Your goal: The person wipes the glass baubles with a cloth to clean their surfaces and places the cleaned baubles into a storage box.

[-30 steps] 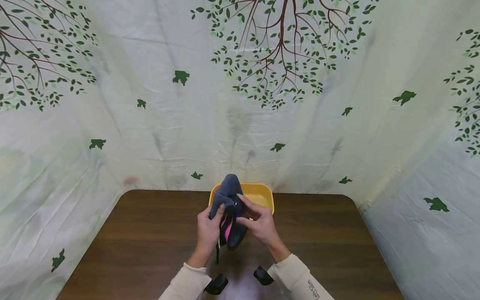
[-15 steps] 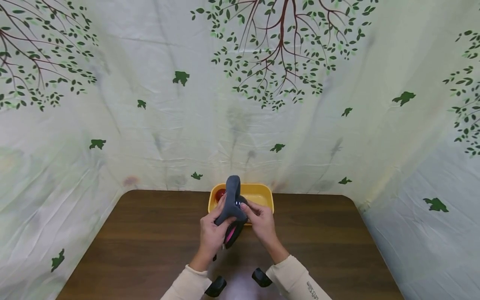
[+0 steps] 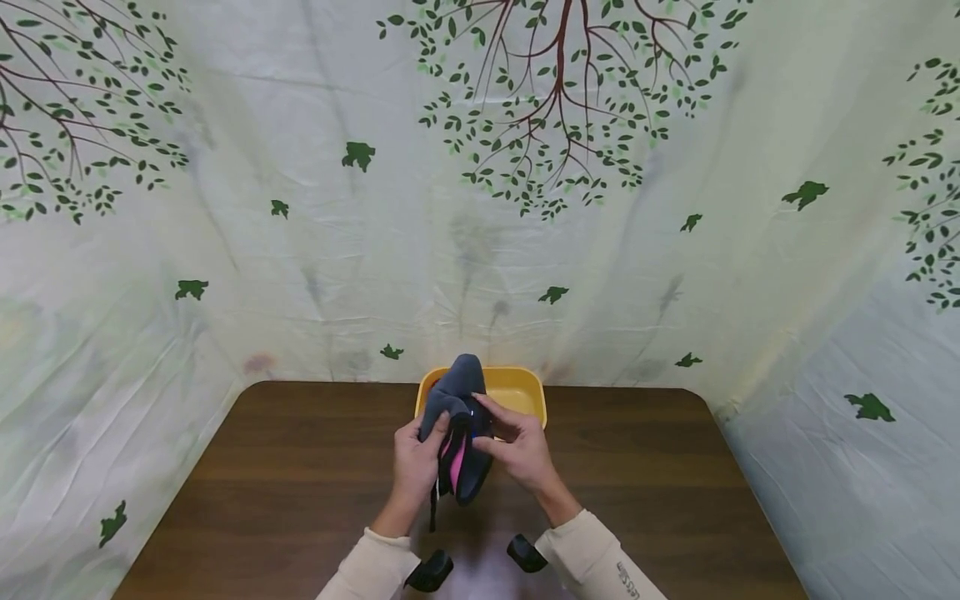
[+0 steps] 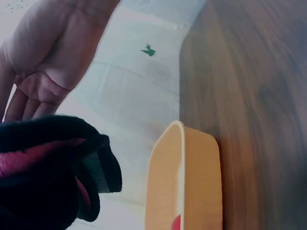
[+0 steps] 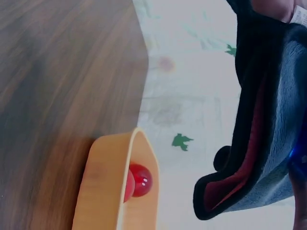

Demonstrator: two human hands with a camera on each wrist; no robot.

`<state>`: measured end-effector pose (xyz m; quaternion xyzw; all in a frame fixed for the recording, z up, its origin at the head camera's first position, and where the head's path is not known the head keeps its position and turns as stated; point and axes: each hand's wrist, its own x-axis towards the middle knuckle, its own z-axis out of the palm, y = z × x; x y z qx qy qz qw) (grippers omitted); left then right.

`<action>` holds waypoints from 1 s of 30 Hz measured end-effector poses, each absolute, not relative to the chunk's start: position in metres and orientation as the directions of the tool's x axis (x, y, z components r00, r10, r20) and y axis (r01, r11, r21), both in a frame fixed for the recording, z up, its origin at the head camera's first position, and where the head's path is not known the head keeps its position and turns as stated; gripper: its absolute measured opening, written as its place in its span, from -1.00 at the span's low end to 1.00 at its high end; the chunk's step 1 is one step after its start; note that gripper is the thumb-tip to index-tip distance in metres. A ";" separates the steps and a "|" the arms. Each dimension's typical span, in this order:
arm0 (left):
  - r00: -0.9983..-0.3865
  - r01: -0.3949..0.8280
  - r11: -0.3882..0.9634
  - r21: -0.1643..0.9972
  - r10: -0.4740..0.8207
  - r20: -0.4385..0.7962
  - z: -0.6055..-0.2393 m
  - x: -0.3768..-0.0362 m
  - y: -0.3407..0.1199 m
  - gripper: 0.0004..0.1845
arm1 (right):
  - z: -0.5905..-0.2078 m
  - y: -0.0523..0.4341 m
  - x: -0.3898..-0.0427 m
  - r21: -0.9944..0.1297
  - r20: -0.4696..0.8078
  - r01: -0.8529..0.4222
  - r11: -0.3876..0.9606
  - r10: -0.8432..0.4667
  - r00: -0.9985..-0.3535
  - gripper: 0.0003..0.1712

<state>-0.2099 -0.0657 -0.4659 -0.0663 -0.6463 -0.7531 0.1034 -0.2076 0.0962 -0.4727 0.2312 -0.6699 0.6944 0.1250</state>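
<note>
Both hands hold a grey-blue padded fabric wrap [image 3: 455, 387] with black edging and a pink lining, above the table's middle. Its exact kind I cannot tell. My left hand [image 3: 415, 457] grips its left side, thumb on top. My right hand [image 3: 519, 443] holds its right side between thumb and fingers, around a dark part with a small blue glow. A thin black strap [image 3: 433, 506] hangs from the lower end. In the right wrist view, the folded wrap [image 5: 285, 96] shows its pink inside and a white label [image 5: 300, 16]. The left wrist view shows the wrap's black edge [image 4: 57, 123] below the palm.
Behind the wrap, a yellow tray [image 3: 517, 382] stands at the far edge of the brown wooden table [image 3: 322, 467]. Red balls [image 5: 142, 180] lie in it. A pale leaf-printed cloth [image 3: 480, 275] hangs behind. Dark wrist cameras [image 3: 527, 553] jut from the sleeves.
Half a second ago the wrap was turned upright, with a red ball visible behind it. Now it is tilted back, its pink lining facing me again and the ball hidden in the head view.
</note>
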 end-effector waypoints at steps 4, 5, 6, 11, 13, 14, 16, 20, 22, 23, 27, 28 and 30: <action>-0.936 0.352 -0.068 0.933 -0.019 0.352 -0.467 -0.207 -0.066 -0.71 | -0.472 0.092 -0.207 -0.928 0.371 -0.369 -0.054 -0.037 -0.928 -0.48; -0.912 0.409 -0.046 0.911 -0.006 0.409 -0.468 -0.206 -0.066 -0.66 | -0.471 0.091 -0.208 -0.939 0.340 -0.340 -0.053 -0.007 -0.940 -0.52; -0.886 0.463 -0.024 0.886 0.009 0.464 -0.469 -0.206 -0.066 -0.60 | -0.470 0.089 -0.207 -0.948 0.312 -0.312 -0.055 0.021 -0.950 -0.57; -0.776 0.631 0.042 0.775 0.034 0.630 -0.473 -0.207 -0.066 -0.45 | -0.465 0.084 -0.207 -0.972 0.226 -0.230 -0.053 0.078 -0.971 -0.66; -0.800 0.600 0.029 0.799 0.019 0.600 -0.473 -0.207 -0.066 -0.46 | -0.464 0.084 -0.207 -0.976 0.213 -0.215 -0.034 0.052 -0.976 -0.63; -0.824 0.567 0.008 0.824 0.012 0.566 -0.473 -0.207 -0.066 -0.47 | -0.463 0.085 -0.208 -0.977 0.210 -0.211 -0.031 0.027 -0.977 -0.62; -0.879 0.476 -0.042 0.878 -0.024 0.475 -0.473 -0.207 -0.067 -0.52 | -0.463 0.089 -0.208 -0.975 0.223 -0.222 -0.027 -0.045 -0.974 -0.59; -0.959 0.282 -0.201 0.938 -0.087 0.269 -0.470 -0.208 -0.068 -0.71 | -0.460 0.100 -0.209 -0.956 0.285 -0.294 0.013 -0.199 -0.937 -0.54; -0.976 0.217 -0.270 0.938 -0.091 0.200 -0.468 -0.209 -0.070 -0.79 | -0.455 0.104 -0.207 -0.920 0.365 -0.388 0.060 -0.237 -0.901 -0.48; -0.981 0.191 -0.294 0.937 -0.079 0.176 -0.467 -0.209 -0.071 -0.81 | -0.453 0.104 -0.207 -0.894 0.408 -0.438 0.089 -0.240 -0.881 -0.44; -0.991 0.132 -0.317 0.939 -0.016 0.134 -0.464 -0.208 -0.073 -0.80 | -0.442 0.104 -0.203 -0.754 0.600 -0.637 0.163 -0.225 -0.768 -0.38; -0.991 0.125 -0.320 0.939 -0.004 0.131 -0.464 -0.207 -0.073 -0.80 | -0.440 0.104 -0.202 -0.730 0.629 -0.664 0.161 -0.222 -0.745 -0.38; -0.992 0.114 -0.320 0.940 0.013 0.125 -0.464 -0.205 -0.072 -0.78 | -0.442 0.102 -0.201 -0.720 0.646 -0.677 0.154 -0.208 -0.735 -0.38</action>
